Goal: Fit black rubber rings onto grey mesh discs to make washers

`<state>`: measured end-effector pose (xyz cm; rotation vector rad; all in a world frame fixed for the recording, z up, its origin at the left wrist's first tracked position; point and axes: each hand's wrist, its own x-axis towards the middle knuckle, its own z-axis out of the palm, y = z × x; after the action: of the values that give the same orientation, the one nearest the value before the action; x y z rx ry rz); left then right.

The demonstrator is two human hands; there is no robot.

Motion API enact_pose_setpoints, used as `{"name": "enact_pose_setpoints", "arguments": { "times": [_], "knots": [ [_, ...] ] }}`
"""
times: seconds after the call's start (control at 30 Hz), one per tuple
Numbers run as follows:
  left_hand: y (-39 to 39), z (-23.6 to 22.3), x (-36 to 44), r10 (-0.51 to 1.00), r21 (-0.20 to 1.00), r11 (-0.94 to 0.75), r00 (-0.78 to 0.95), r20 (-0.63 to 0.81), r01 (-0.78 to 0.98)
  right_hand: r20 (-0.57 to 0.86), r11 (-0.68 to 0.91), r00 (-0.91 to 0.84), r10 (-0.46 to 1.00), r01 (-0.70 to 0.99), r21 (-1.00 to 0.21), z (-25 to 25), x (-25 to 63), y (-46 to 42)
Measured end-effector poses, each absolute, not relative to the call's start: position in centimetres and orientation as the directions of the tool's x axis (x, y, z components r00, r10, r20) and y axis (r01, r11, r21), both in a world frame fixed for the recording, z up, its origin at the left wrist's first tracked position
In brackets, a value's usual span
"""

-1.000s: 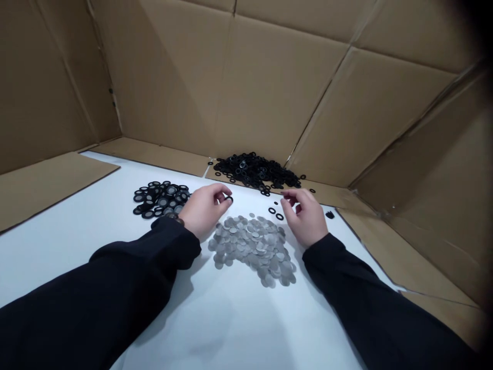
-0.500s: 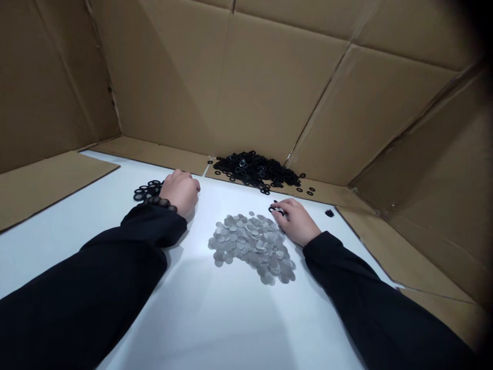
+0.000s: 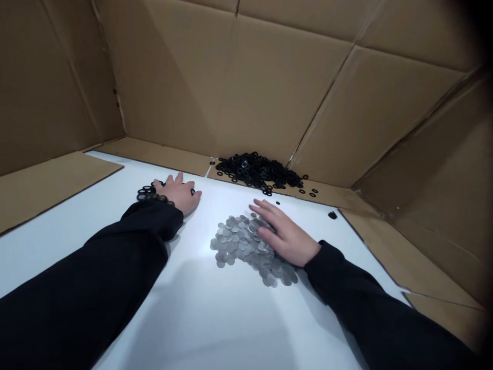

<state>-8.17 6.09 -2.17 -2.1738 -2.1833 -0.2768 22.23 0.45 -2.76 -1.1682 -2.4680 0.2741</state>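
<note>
With fingers spread, my left hand (image 3: 177,196) lies low over the white tabletop at the left. A small black ring (image 3: 193,191) shows beside its thumb and index finger. Several black rings (image 3: 145,192), some with pale centres, lie past the beaded wrist and are partly hidden by the hand. My right hand (image 3: 287,234) is stretched out, palm down, over the right side of a pile of grey translucent discs (image 3: 239,239). Its fingers point left and nothing is visibly held in them. What lies under the palm is hidden.
A heap of black rings (image 3: 258,169) rests on the cardboard strip at the back, with several loose rings around it. A small black clump (image 3: 332,215) sits on the right of the white tabletop (image 3: 215,318). Cardboard walls (image 3: 281,87) enclose the work area.
My right hand has let go of the black ring and moved left and nearer, over the discs. My left hand has gone from curled to spread, uncovering a ring near the thumb.
</note>
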Motion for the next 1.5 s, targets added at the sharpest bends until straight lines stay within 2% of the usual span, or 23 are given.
{"name": "enact_pose_setpoints", "arguments": {
  "times": [0.13,0.3,0.37,0.43,0.5,0.57,0.63,0.7,0.77,0.87,1.07,1.23,1.3,1.37,1.43,1.5],
  "knots": [
    [6.1,-2.1,-8.2,0.990,0.081,-0.026,0.014,0.142,0.996,0.139,0.696,-0.689,0.711,0.663,-0.273,-2.4,20.5,-1.3],
    [5.5,-1.5,-7.6,0.984,0.039,-0.058,0.051,0.172,0.998,0.153,0.686,-0.674,0.723,0.671,-0.282,-3.1,20.1,-1.2],
    [4.8,-1.0,-6.9,0.963,0.014,-0.129,0.122,0.239,0.992,0.179,0.686,-0.667,0.723,0.662,-0.301,-3.3,20.1,-1.1],
    [3.9,-0.5,-5.8,0.920,0.034,-0.286,0.264,0.289,0.958,0.219,0.682,-0.650,0.728,0.648,-0.339,-3.2,20.0,-0.9],
    [2.9,-0.1,-4.6,0.875,0.099,-0.431,0.389,0.287,0.897,0.269,0.663,-0.611,0.745,0.631,-0.402,-3.1,19.8,-0.8],
    [1.9,0.0,-3.4,0.861,0.246,-0.504,0.460,0.215,0.828,0.333,0.622,-0.528,0.781,0.613,-0.487,-3.1,19.8,-0.6],
    [1.1,-0.2,-2.2,0.877,0.426,-0.460,0.474,0.078,0.779,0.389,0.546,-0.383,0.838,0.601,-0.584,-3.1,19.8,-0.6],
    [0.3,-0.5,-1.3,0.889,0.517,-0.370,0.456,-0.045,0.772,0.405,0.441,-0.203,0.892,0.593,-0.674,-3.4,19.9,-0.9],
    [-0.3,-0.8,-0.6,0.876,0.517,-0.369,0.475,-0.084,0.772,0.367,0.331,-0.059,0.928,0.578,-0.746,-4.0,20.0,-1.4],
    [-1.2,-1.3,0.1,0.849,0.491,-0.432,0.525,-0.063,0.757,0.309,0.235,0.048,0.950,0.545,-0.805,-4.9,19.7,-2.3],
    [-1.9,-2.0,1.2,0.800,0.419,-0.559,0.598,0.045,0.716,0.311,0.237,0.090,0.946,0.464,-0.854,-5.0,17.6,-2.3],
    [-1.4,-2.1,1.3,0.752,0.408,-0.625,0.653,0.088,0.666,0.202,0.179,0.101,0.974,0.200,-0.963,-4.4,16.9,-1.5],
    [-1.3,-1.9,1.1,0.739,0.414,-0.642,0.665,0.110,0.645,0.200,0.185,0.087,0.976,0.160,-0.970,-4.0,17.1,-1.5],
    [-1.2,-1.7,0.9,0.735,0.429,-0.647,0.665,0.131,0.631,0.258,0.234,0.063,0.964,0.252,-0.939,-3.6,17.5,-1.7],
    [-1.2,-1.5,0.9,0.733,0.451,-0.648,0.663,0.152,0.613,0.382,0.358,-0.032,0.924,0.429,-0.829,-3.2,18.1,-1.9],
    [-1.2,-1.4,0.9,0.727,0.475,-0.654,0.663,0.178,0.589,0.480,0.506,-0.211,0.851,0.573,-0.645,-3.0,18.7,-2.0]
  ]
}}
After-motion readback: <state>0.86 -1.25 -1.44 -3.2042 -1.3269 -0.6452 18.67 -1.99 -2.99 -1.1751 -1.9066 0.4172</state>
